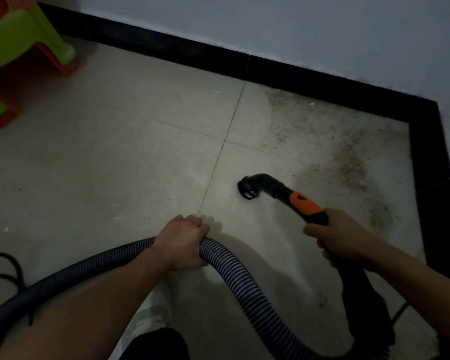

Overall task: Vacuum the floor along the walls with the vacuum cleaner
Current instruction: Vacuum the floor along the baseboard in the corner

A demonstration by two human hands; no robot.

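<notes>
My right hand [340, 236] grips the black vacuum handle just below its orange slider [303, 202]. The curved black nozzle [252, 187] at the handle's end points left and hovers at or just over the pale floor tiles. My left hand [183, 242] is closed around the ribbed black-and-white hose [244, 284], which loops from the lower left, under my hand, and down to the right. A wide patch of dust and grit [343, 154] covers the tiles in the corner, to the right of the nozzle, along the black baseboard [424, 162].
White walls meet in a corner at the upper right, edged by the black baseboard. A green and orange plastic stool [18, 55] stands at the upper left near the wall. A thin black cable [11, 266] lies on the floor at the left edge.
</notes>
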